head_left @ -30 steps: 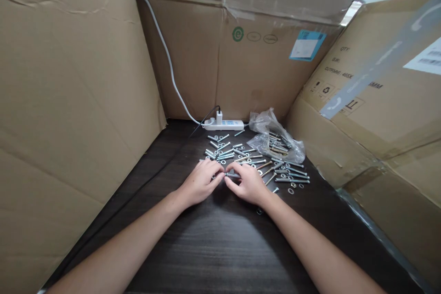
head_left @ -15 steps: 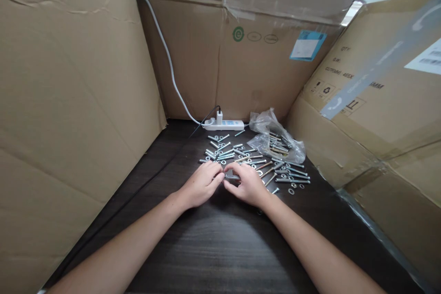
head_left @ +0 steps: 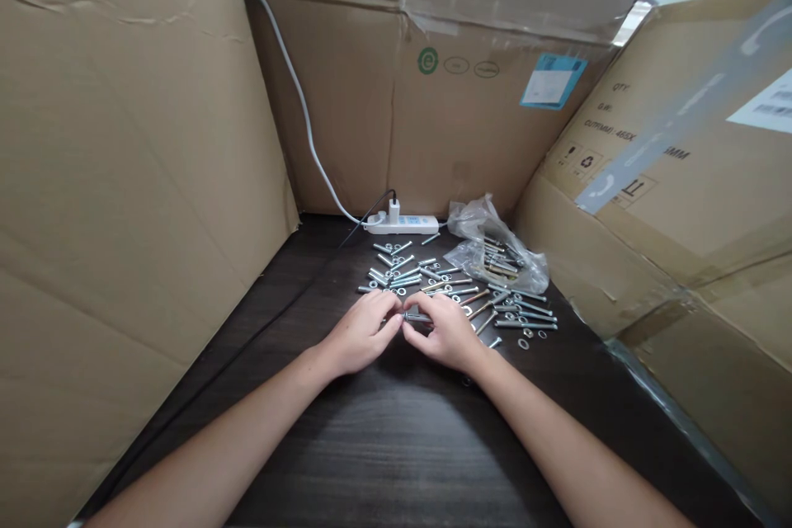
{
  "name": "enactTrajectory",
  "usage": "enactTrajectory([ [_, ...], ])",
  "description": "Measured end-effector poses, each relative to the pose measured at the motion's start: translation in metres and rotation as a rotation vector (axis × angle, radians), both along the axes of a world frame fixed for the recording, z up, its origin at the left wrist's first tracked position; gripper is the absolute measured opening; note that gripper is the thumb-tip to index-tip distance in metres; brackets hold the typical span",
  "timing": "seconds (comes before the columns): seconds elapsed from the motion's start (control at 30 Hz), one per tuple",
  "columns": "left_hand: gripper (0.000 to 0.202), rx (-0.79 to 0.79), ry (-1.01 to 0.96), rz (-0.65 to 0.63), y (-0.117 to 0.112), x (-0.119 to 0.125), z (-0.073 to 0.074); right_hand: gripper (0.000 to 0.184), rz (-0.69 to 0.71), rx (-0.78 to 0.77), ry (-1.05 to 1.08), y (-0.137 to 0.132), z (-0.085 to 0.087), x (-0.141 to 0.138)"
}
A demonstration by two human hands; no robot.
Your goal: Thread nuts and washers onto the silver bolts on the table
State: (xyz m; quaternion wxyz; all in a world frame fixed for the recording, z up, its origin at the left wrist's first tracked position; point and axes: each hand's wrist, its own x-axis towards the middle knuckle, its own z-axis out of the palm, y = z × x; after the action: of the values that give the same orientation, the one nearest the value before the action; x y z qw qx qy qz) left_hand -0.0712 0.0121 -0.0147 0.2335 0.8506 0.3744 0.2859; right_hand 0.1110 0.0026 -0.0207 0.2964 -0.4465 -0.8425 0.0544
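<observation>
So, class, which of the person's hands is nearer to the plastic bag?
Right. The right hand is on the near side of the plastic bag, slightly to its left; the left hand is farther left, past the right hand.

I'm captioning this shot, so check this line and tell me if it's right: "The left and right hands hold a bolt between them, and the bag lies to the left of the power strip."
One error: the head view shows the bag to the right of the power strip. The left hand and right hand do hold a bolt.
</observation>
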Motion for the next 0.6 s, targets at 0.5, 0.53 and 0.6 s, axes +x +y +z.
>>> enactTrajectory([
  [0.5, 0.019, -0.188, -0.163, -0.018, 0.0017, 0.0009, -0.0042, 0.013, 0.033, -0.038, -0.010, -0.0010, 0.0010, 0.0012],
  [0.53, 0.018, -0.214, -0.187, -0.021, 0.0018, 0.0008, -0.0039, 0.014, 0.034, -0.041, -0.007, -0.0009, 0.0005, 0.0012],
  [0.6, 0.015, -0.250, -0.222, -0.022, 0.0014, 0.0009, -0.0026, 0.015, 0.034, -0.044, -0.004, -0.0004, -0.0007, 0.0012],
])
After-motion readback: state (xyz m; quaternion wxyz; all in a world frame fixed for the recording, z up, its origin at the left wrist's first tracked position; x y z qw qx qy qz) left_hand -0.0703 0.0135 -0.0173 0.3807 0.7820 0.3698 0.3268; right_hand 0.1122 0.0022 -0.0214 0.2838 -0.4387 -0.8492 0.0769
